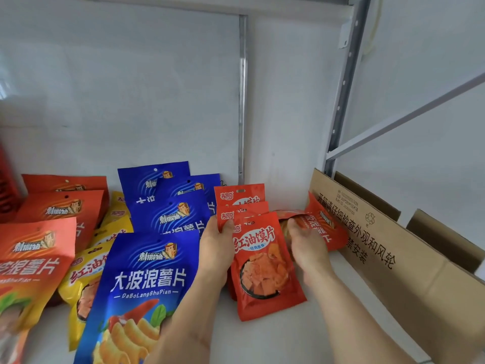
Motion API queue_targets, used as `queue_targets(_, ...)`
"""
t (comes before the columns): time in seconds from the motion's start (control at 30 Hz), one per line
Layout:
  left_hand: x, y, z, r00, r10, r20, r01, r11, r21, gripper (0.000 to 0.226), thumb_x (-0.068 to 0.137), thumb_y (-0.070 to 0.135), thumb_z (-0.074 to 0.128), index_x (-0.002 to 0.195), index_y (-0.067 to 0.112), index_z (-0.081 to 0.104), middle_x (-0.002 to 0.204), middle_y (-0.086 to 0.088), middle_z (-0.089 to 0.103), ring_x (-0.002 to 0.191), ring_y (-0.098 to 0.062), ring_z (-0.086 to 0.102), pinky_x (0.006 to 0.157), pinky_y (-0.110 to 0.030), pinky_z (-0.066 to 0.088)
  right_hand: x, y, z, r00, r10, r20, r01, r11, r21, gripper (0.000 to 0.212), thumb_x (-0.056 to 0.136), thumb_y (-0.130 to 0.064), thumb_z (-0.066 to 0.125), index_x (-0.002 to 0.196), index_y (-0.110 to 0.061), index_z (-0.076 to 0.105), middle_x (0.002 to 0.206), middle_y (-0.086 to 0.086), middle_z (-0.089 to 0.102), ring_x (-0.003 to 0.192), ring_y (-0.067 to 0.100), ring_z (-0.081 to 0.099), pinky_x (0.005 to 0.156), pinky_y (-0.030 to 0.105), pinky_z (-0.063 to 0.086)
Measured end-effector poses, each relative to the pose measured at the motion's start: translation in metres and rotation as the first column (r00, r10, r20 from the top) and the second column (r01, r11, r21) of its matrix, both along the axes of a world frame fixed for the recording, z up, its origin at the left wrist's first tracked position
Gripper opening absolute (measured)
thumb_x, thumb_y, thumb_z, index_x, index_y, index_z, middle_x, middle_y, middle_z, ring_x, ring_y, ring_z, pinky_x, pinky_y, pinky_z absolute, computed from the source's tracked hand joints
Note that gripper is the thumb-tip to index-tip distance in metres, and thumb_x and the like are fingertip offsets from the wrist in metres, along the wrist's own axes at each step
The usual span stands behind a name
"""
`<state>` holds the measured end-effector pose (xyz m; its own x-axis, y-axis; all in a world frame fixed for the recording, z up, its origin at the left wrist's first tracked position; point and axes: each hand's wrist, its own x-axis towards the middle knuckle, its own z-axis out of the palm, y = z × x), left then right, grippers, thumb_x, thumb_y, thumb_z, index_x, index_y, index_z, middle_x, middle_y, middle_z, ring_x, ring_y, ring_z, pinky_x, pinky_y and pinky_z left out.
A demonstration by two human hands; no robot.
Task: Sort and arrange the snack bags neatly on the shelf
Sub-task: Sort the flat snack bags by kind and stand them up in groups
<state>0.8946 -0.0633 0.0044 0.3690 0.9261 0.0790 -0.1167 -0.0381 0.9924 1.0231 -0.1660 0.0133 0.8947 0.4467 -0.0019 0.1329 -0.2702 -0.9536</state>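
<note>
A row of small red snack bags lies overlapped on the white shelf in the middle. My left hand pinches the upper left corner of the row's bags. My right hand grips the right edge of the stack, behind the front bag. To the left lie blue chip bags, yellow bags and orange-red chip bags, each in an overlapped row. One orange-red chip bag leans against the box on the right.
An open cardboard box with printed black text stands along the shelf's right side. Grey metal uprights and a diagonal brace frame the shelf. The white back wall rises behind the bags.
</note>
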Motion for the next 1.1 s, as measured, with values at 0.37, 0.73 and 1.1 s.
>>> queue_targets(0.37,-0.001,0.008,-0.002,1.0,0.003,0.019,-0.002,0.999,-0.045,0.01,0.104,0.027,0.052,0.105,0.024,0.062,0.092,0.002,0.077,0.077,-0.016,0.077,0.068,-0.037,0.064,0.073,0.057,0.011,0.908,0.066,-0.414,-0.04,0.997,0.072,0.011,0.09,-0.011,0.063,0.079,-0.009,0.068,0.061,0.007,0.062,0.046,0.014,0.05,0.035,0.013,0.033)
queue_targets(0.73,-0.003,0.01,0.0,0.999,0.025,0.047,-0.022,0.998,-0.063,0.011,0.104,0.026,0.052,0.106,0.024,0.063,0.093,0.002,0.078,0.078,-0.015,0.077,0.067,-0.035,0.062,0.081,-0.001,-0.003,0.973,0.185,-0.138,-0.159,0.971,0.181,0.01,0.099,-0.027,0.055,0.1,-0.023,0.064,0.099,-0.004,0.07,0.079,0.011,0.062,0.065,0.028,0.042)
queue_targets(1.1,-0.004,0.009,0.0,0.999,0.014,0.039,-0.01,0.996,-0.087,0.014,0.103,0.031,0.054,0.112,0.023,0.061,0.099,-0.001,0.077,0.083,-0.02,0.077,0.078,-0.049,0.063,0.041,-0.058,0.028,0.997,-0.016,0.074,-0.015,0.918,0.396,0.01,0.096,-0.026,0.058,0.091,-0.018,0.06,0.085,0.001,0.068,0.06,0.006,0.063,0.049,0.021,0.048)
